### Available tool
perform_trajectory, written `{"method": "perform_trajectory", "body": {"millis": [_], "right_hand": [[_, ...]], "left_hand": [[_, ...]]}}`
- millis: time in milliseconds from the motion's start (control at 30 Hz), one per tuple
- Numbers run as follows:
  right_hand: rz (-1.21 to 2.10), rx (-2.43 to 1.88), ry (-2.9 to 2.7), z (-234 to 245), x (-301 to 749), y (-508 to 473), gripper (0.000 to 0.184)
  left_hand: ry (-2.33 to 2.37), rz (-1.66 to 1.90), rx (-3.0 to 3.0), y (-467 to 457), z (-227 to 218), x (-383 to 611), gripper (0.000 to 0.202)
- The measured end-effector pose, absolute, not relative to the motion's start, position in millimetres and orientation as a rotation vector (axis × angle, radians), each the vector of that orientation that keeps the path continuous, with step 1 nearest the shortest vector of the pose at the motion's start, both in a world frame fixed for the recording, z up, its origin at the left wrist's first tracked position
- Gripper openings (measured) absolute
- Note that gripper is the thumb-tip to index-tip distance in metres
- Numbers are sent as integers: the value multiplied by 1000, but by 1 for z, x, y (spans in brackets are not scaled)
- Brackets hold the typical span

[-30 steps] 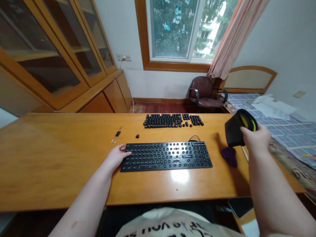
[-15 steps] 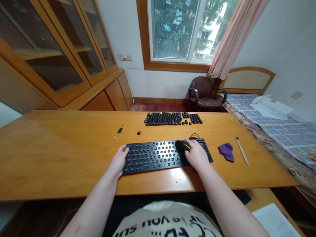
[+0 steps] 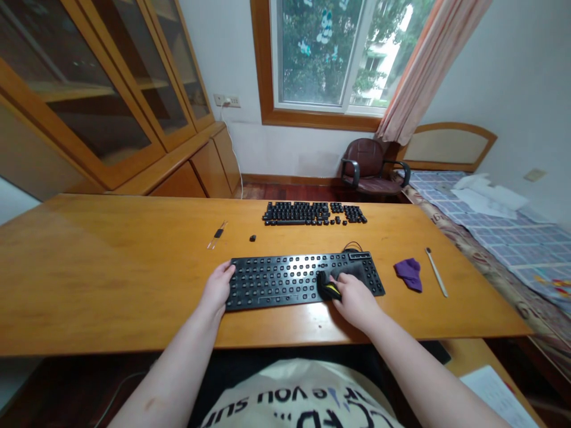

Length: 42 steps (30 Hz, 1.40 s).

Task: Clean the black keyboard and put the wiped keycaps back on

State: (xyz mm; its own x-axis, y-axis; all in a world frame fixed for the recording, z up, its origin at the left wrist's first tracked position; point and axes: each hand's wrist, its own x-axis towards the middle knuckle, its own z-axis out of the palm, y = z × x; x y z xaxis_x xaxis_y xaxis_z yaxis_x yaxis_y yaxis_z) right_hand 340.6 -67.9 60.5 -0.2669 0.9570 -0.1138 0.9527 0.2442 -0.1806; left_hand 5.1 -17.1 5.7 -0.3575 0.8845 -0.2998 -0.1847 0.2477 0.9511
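A black keyboard base (image 3: 285, 279) with its keycaps off lies on the wooden desk (image 3: 111, 285) in front of me. My left hand (image 3: 218, 288) rests on its left end, fingers curled over the edge. My right hand (image 3: 354, 297) grips a black and yellow tool (image 3: 328, 288) and presses it on the keyboard's lower right part. The removed keycaps (image 3: 314, 214) sit in rows farther back on the desk.
A purple cloth (image 3: 409, 273) and a thin white stick (image 3: 436, 272) lie right of the keyboard. A wire puller (image 3: 216, 233) and a single keycap (image 3: 252, 238) lie at the back left. A chair (image 3: 370, 166) and a bed (image 3: 504, 238) stand beyond the desk.
My right hand brought the black and yellow tool from the air at the right down onto the keyboard, then slid it toward the front edge. The left hand stayed on the keyboard's left end.
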Motion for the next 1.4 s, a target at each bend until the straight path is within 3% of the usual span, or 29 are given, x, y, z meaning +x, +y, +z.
{"method": "perform_trajectory", "body": {"millis": [233,467,600,700,800,1200,1400], "right_hand": [[404,-1872,-2452,64,339,-99,42],[827,-1527,-2232,74,376,-98,16],[469,-1756,-1786,69,378,-81,25],[314,-2017,-1974,64,346,-72,25],[202,-2136,-2157,61,303,-69,39],[353,-2039,-2238,63,228,-44,36],[419,-1666,-2405,62,188,-50,42]], "left_hand": [[1503,1299,729,-18,5,4,51],[1391,1248,763,-19,9,6,60],[1361,1233,769,-22,11,9,62],[1388,1246,770,-23,12,10,61],[1404,1257,766,-24,12,9,64],[1402,1328,749,-26,11,10,60],[1402,1339,777,-26,9,12,59]]}}
